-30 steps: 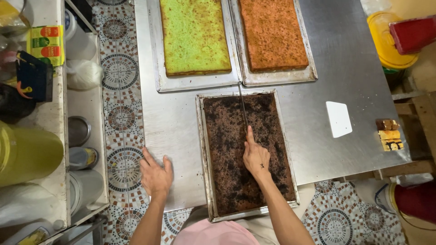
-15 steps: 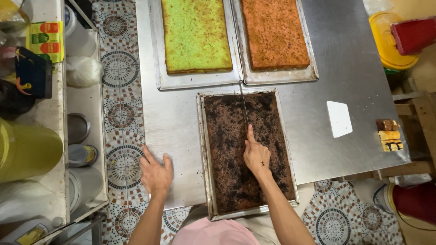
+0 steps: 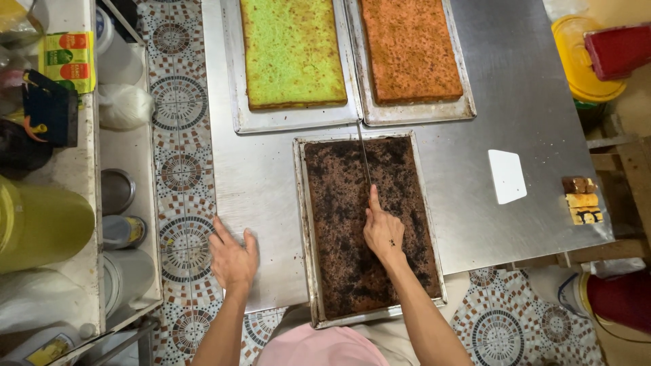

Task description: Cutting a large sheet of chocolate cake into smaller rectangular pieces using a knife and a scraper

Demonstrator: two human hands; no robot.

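A dark brown sheet cake (image 3: 339,224) fills a metal tray (image 3: 302,230) at the near edge of the steel table (image 3: 264,183). My right hand (image 3: 383,230) grips a long thin knife (image 3: 364,156), forefinger laid along its spine, the blade lying lengthwise over the cake's far half and past the tray's far rim. My left hand (image 3: 232,257) rests flat with fingers spread on the table's left front corner, left of the tray. Beyond it sit a green sheet cake (image 3: 291,51) and an orange sheet cake (image 3: 409,47), each in its own tray.
A white scraper card (image 3: 507,176) and a few small cake pieces (image 3: 582,200) lie on the table's right side. A shelf at left holds a yellow container (image 3: 37,224), cans and bags. A yellow lid (image 3: 583,57) and red tub (image 3: 620,47) sit at far right. Patterned floor tiles lie below.
Both hands and the knife stay almost where they were; the view has shifted only slightly.
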